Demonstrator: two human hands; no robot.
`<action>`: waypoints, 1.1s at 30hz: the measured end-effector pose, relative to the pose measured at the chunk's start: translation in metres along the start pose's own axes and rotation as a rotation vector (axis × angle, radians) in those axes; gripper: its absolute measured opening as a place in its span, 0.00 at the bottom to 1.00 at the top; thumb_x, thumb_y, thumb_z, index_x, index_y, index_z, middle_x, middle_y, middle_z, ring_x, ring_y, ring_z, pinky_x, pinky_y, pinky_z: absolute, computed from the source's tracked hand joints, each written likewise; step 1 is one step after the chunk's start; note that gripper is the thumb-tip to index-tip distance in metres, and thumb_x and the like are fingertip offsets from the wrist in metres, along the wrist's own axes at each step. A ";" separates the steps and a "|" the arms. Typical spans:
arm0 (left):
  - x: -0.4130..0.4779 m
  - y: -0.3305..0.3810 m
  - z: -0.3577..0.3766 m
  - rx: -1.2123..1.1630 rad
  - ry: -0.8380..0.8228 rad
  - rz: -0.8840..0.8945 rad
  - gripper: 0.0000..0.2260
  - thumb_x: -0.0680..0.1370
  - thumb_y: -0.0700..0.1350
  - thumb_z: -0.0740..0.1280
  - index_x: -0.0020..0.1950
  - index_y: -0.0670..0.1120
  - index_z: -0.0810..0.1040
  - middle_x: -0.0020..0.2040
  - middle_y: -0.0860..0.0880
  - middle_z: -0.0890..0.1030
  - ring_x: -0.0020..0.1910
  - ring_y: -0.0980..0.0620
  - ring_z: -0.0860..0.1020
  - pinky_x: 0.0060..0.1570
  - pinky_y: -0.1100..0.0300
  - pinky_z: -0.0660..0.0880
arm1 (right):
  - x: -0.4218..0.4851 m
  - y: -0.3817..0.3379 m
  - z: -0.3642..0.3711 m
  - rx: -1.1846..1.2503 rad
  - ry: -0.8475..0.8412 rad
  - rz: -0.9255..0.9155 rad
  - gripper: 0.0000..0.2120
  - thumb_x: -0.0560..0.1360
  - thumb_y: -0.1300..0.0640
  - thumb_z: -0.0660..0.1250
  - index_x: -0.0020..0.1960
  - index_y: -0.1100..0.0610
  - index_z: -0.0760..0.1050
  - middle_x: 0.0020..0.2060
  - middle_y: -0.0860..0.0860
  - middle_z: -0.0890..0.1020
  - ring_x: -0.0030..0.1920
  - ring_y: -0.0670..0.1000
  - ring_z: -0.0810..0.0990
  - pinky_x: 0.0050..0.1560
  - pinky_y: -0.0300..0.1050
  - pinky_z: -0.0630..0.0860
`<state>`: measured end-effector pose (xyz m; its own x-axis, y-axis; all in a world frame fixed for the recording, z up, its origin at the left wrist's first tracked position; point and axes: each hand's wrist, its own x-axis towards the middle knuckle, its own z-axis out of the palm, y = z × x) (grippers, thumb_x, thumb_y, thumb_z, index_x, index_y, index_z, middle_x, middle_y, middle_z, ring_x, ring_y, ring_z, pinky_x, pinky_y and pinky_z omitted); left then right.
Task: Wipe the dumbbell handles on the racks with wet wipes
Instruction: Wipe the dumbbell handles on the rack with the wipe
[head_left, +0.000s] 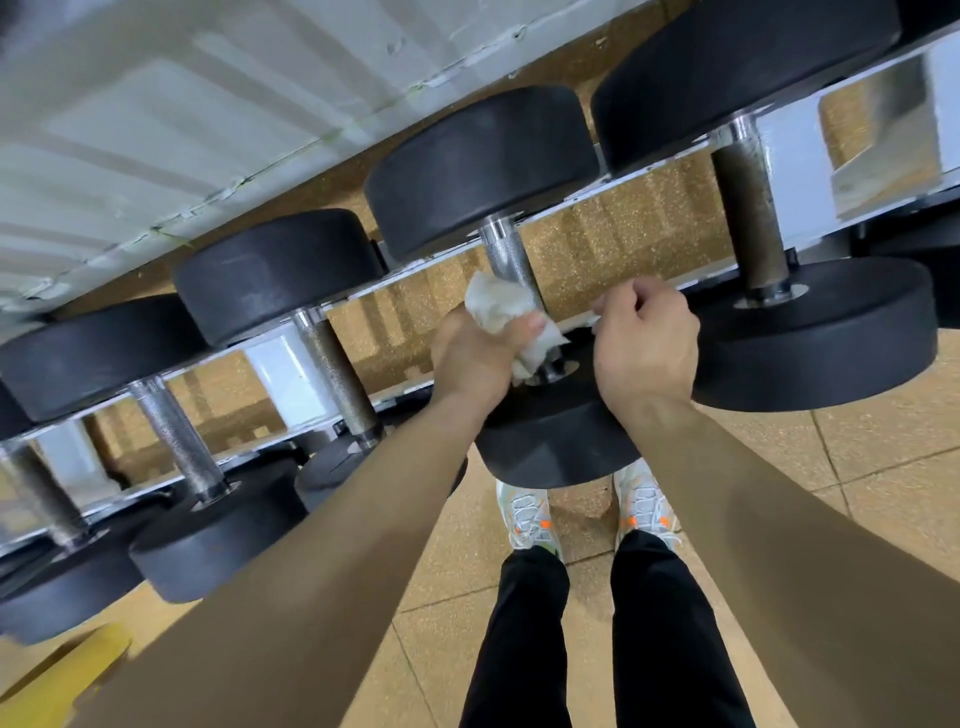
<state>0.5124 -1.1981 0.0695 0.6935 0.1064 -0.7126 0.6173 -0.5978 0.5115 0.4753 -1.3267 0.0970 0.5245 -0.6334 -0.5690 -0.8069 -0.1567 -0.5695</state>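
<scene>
A row of black dumbbells lies across a chrome rack. My left hand grips a crumpled white wet wipe wrapped round the lower end of the middle dumbbell's shiny knurled handle. My right hand hovers just right of that handle with curled fingers, pinching a small white scrap of wipe at its fingertips. The near head of this dumbbell lies under both wrists. A darker, rusty handle belongs to the dumbbell on the right.
More dumbbells with knurled handles fill the rack to the left. A pale panelled wall runs behind. Tan speckled floor tiles lie below, with my white shoes near the rack. A yellow object sits at the bottom left.
</scene>
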 end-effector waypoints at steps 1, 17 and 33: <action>0.001 0.009 0.004 -0.091 0.028 -0.047 0.22 0.72 0.58 0.77 0.55 0.45 0.76 0.46 0.50 0.81 0.44 0.52 0.79 0.38 0.62 0.71 | 0.000 0.000 0.000 -0.003 0.001 0.003 0.14 0.80 0.54 0.56 0.48 0.55 0.80 0.41 0.52 0.83 0.43 0.57 0.81 0.44 0.50 0.77; 0.005 0.002 -0.006 0.660 -0.382 0.157 0.41 0.73 0.78 0.50 0.69 0.46 0.67 0.59 0.47 0.77 0.56 0.44 0.76 0.58 0.46 0.74 | 0.000 0.002 0.002 0.003 0.004 -0.008 0.14 0.79 0.53 0.55 0.47 0.54 0.80 0.41 0.52 0.83 0.43 0.55 0.80 0.46 0.49 0.76; 0.008 0.024 0.005 -0.221 0.349 0.088 0.08 0.81 0.52 0.67 0.52 0.49 0.75 0.44 0.54 0.80 0.44 0.56 0.79 0.46 0.59 0.76 | 0.001 0.003 0.001 -0.004 0.001 -0.043 0.15 0.80 0.54 0.55 0.46 0.57 0.79 0.39 0.52 0.82 0.41 0.56 0.79 0.44 0.51 0.76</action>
<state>0.5309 -1.2161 0.0740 0.8079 0.3480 -0.4756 0.5886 -0.4359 0.6809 0.4735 -1.3267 0.0940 0.5585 -0.6271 -0.5430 -0.7845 -0.1866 -0.5914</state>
